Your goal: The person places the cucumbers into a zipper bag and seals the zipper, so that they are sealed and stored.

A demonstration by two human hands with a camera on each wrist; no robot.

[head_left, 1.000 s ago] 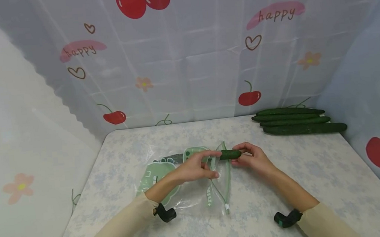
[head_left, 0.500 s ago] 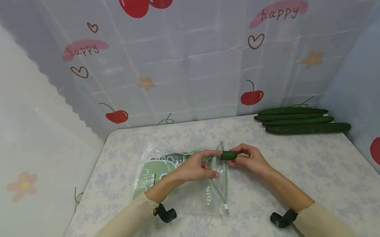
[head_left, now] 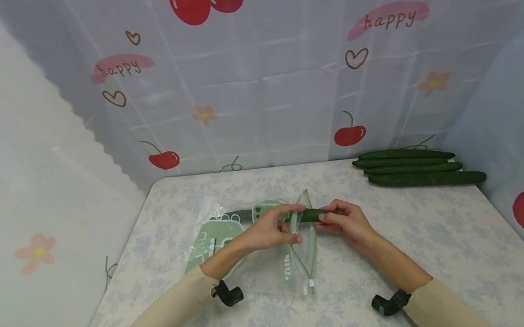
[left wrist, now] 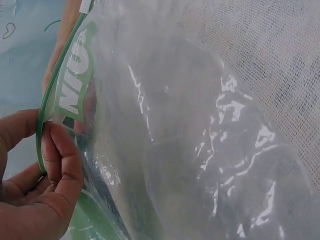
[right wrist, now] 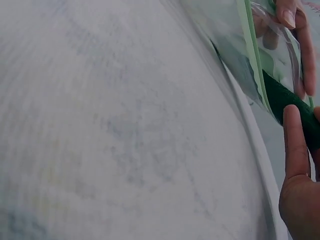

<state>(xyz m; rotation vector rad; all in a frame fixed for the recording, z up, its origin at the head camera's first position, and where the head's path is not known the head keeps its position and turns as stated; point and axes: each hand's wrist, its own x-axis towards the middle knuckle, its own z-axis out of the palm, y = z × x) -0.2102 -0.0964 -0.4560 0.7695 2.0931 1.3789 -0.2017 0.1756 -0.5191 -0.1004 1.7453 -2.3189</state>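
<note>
A clear zip bag (head_left: 267,274) with green dinosaur print lies across the middle of the table, its mouth parted toward the right. My left hand (head_left: 265,230) grips the bag near its mouth; in the left wrist view, thumb and fingers (left wrist: 62,160) pinch the green zip edge. Most of a long cucumber (head_left: 312,215) is inside the bag, with its right end sticking out of the mouth. My right hand (head_left: 347,221) holds that end between thumb and fingers. In the right wrist view the cucumber (right wrist: 287,100) passes through the green-edged opening.
Several cucumbers (head_left: 424,179) lie side by side at the table's back right corner. A white slider (head_left: 311,283) sits at the near end of the bag's zip. Printed curtains (head_left: 261,96) enclose the back and sides of the table (head_left: 349,301).
My right hand has shifted slightly left toward the bag mouth, and its thumb now lies farther along the cucumber's end. The left hand keeps its place on the bag.
</note>
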